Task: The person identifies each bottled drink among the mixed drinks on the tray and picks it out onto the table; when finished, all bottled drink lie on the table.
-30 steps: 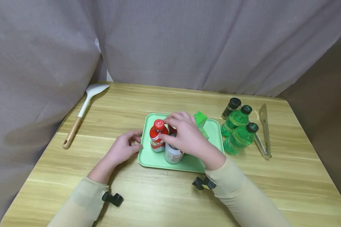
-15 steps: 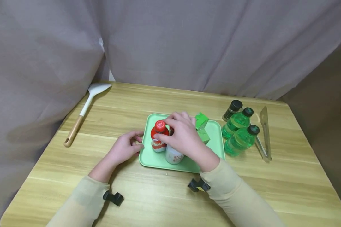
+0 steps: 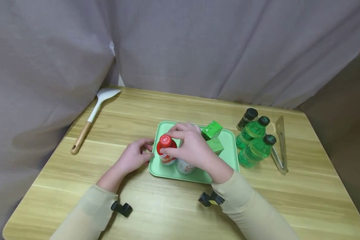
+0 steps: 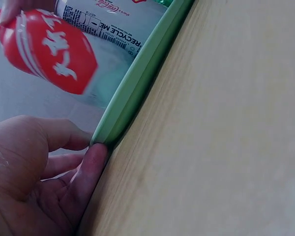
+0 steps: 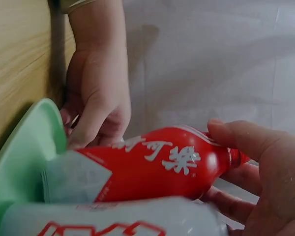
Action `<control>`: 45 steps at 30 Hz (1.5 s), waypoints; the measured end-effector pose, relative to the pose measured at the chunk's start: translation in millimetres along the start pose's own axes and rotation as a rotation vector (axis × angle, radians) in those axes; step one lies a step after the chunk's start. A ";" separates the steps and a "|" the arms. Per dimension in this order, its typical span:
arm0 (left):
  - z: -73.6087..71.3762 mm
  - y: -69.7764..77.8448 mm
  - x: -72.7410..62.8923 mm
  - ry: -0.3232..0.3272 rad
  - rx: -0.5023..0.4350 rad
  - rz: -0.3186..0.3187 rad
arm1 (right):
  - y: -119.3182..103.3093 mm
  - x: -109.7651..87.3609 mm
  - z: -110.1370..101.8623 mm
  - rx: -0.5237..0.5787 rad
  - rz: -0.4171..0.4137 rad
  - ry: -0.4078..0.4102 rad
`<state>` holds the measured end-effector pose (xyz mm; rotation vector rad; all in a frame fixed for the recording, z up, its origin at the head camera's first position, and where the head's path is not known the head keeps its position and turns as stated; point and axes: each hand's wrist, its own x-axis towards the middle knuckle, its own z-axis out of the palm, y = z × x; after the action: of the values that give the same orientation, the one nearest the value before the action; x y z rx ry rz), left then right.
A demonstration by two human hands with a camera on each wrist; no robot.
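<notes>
My right hand [image 3: 192, 146] grips a red-labelled cola bottle [image 3: 168, 160] round its neck and shoulder, thumb on the near side. The bottle stands over the left part of a light green tray [image 3: 229, 150], its base close to the tray floor in the right wrist view. My left hand [image 3: 132, 156] pinches the tray's left rim [image 4: 119, 110] between thumb and finger. Right beside the bottle is a white drink can [image 3: 186, 168] with red print, partly under my right hand. Two green boxes [image 3: 212, 129] lie behind that hand, and the rim of another round item is mostly hidden there.
Right of the tray stand two green bottles [image 3: 256, 151] with black caps, and a black-capped jar [image 3: 247, 119] behind them. Metal tongs [image 3: 283, 145] lie farther right. A white spatula [image 3: 96, 107] with a wooden handle lies at the left, near a grey curtain [image 3: 174, 50].
My right hand has moved the cola bottle slightly left and toward me on the tray, its thumb now lower across the bottle's shoulder. My left hand stays at the tray rim. The view shifts slightly.
</notes>
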<state>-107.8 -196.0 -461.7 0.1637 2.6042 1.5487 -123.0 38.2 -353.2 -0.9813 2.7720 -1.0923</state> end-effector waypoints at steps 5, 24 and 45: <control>2.9 0.8 2.0 -0.007 0.004 -0.006 | -9.5 -8.8 -4.8 0.153 -0.017 -0.078; 1.9 0.7 1.0 0.003 0.024 -0.002 | -31.5 -60.5 -18.1 0.234 -0.167 -0.105; 0.9 2.8 -2.5 -0.018 -0.027 -0.044 | -4.2 -120.9 -49.4 0.326 -0.060 -0.031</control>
<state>-105.1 -194.3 -459.5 0.1174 2.5538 1.5601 -34.4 133.1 -339.0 -1.0317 2.4438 -1.4626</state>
